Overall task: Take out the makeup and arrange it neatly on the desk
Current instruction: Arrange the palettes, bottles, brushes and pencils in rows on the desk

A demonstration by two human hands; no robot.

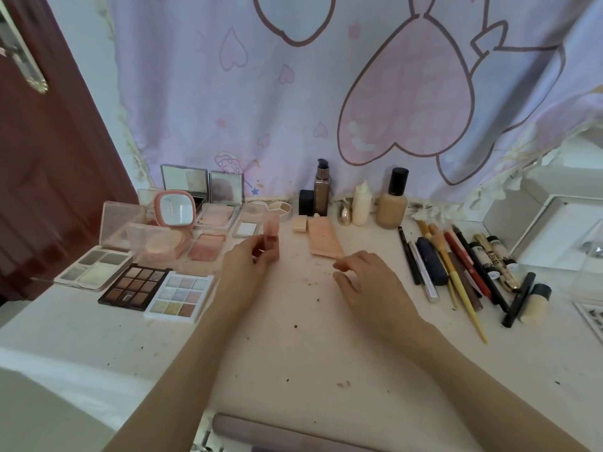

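A small pink translucent tube (pixel 271 234) stands upright above the middle of the white desk (pixel 293 353), pinched near its base by the fingers and thumb of the left hand (pixel 249 261). The right hand (pixel 365 282) hovers just to the right, fingers loosely curled and holding nothing, beside a flat peach tube (pixel 324 238) lying on the desk. To the left sit a brown eyeshadow palette (pixel 133 287), a pastel palette (pixel 179 296) and a pink compact mirror (pixel 174 208) among open blush cases. At the back, a foundation bottle (pixel 393 202) with a black cap stands against a heart-printed curtain (pixel 293 93). A row of pencils and brushes (pixel 456 265) lies at right.
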